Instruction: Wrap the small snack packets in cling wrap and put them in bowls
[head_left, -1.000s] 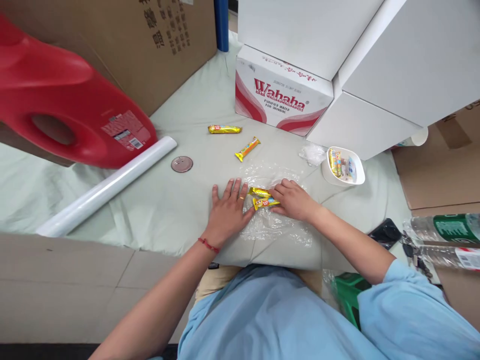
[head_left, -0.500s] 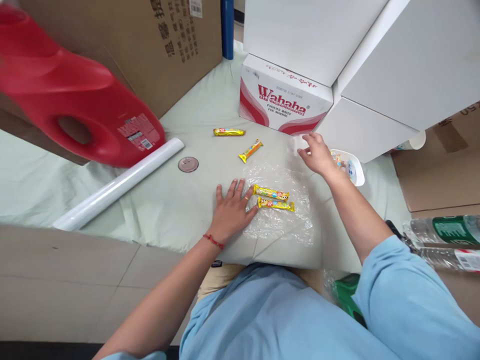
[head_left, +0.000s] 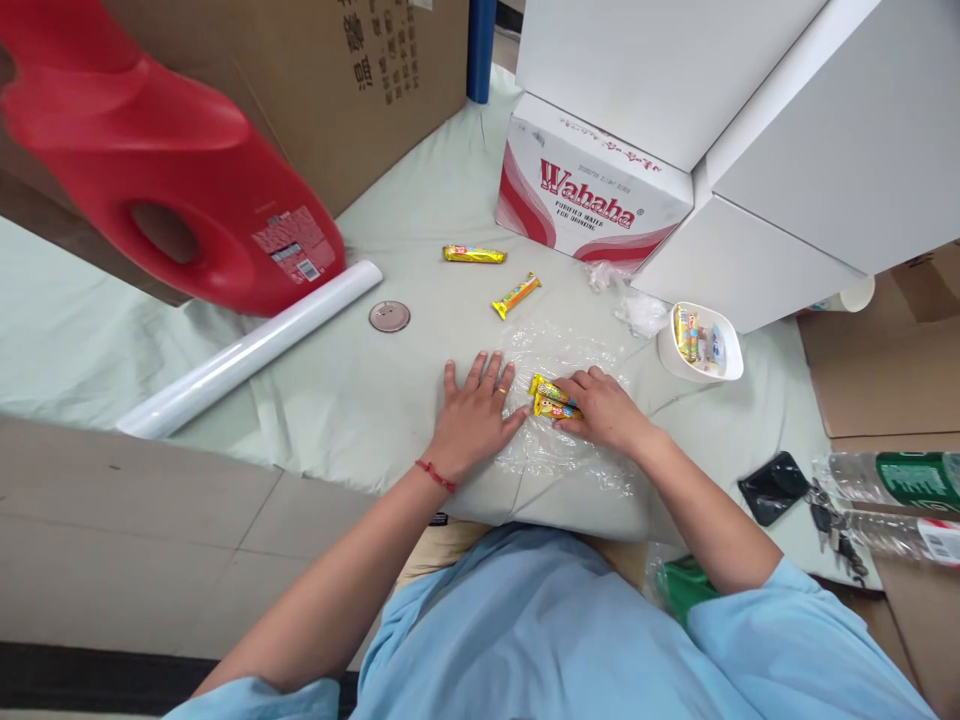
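Note:
My left hand (head_left: 478,412) lies flat with its fingers spread, at the left edge of a sheet of clear plastic film (head_left: 517,452). My right hand (head_left: 604,410) has its thumb and fingers closed around the right ends of two yellow-wrapped snack sticks (head_left: 553,408), which lie side by side on the film. Those right ends are hidden under the fingers. Farther back lie a yellow-orange snack stick (head_left: 516,296), set at a slant, and another yellow snack stick (head_left: 475,255). Crumpled clear plastic (head_left: 642,314) sits beyond my right hand.
A white tub (head_left: 701,375) holds wrapped snacks on the right. Behind are a Wahaha carton (head_left: 592,195) and white boxes. To the left are a round brown disc (head_left: 389,316), a white roll (head_left: 255,350) and a red jug (head_left: 225,150). A black phone-like object (head_left: 772,487) lies at right.
My right hand has come back from the plastic near the carton and closed on the two snack sticks. Crumpled plastic stays by the carton. My left hand remains flat. The view has shifted slightly.

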